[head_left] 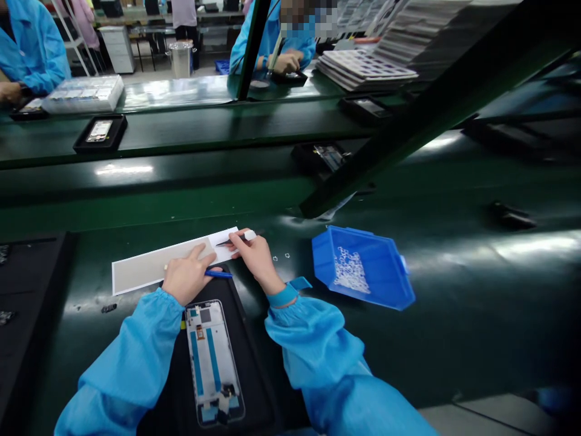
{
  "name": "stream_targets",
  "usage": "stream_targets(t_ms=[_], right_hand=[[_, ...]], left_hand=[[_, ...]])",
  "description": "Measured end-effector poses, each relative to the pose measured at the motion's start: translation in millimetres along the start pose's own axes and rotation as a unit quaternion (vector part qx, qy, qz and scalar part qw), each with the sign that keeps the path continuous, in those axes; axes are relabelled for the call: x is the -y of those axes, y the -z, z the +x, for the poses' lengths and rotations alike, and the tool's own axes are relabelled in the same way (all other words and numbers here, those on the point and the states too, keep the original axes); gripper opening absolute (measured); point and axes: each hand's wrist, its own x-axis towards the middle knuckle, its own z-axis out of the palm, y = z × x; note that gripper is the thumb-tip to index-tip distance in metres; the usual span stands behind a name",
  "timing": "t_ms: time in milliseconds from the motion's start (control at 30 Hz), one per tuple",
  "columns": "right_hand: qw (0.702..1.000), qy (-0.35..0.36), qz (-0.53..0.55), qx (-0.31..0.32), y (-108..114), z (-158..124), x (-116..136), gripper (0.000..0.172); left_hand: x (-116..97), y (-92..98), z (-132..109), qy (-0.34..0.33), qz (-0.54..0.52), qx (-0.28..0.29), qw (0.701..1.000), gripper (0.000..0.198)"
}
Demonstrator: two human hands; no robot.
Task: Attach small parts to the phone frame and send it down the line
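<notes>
My left hand point(186, 277) rests on a long white paper strip point(140, 269) and grips a thin blue stick point(218, 274) that points right. My right hand point(256, 257), a white cot on one fingertip, holds dark tweezers point(226, 242) whose tips touch the strip's right end. Both arms wear blue sleeves. Just below the hands a phone frame point(213, 363) with blue strips lies face up in a black tray point(254, 387).
A blue bin point(363, 269) holding small white parts sits to the right on the green bench. Black trays point(100, 132) ride the conveyor behind. Other people in blue coats work at the far side. A dark slanted beam point(408, 127) crosses overhead.
</notes>
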Motion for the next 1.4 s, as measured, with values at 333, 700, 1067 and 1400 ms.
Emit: stream_targets(t_ms=[333, 700, 1067, 1400], right_hand=[[0.997, 0.036, -0.063, 0.008, -1.6, -3.0, 1.3, 0.028], [0.998, 0.019, 0.044, -0.030, 0.2, 0.4, 3.3, 0.043], [0.998, -0.038, 0.045, -0.008, 14.2, -105.9, 7.7, 0.039], [0.994, 0.035, -0.104, 0.012, -0.6, -118.5, 2.6, 0.027]], left_hand=[[-0.1, -1.9, -0.2, -0.003, 0.000, -0.010, 1.000, 0.045], [1.2, -0.8, 0.0, -0.005, -0.025, -0.003, 1.000, 0.042], [36.0, 10.2, -44.4, 0.082, -0.273, -0.087, 0.955, 0.030], [19.0, 4.6, -41.8, 0.014, -0.323, 0.104, 0.941, 0.033]])
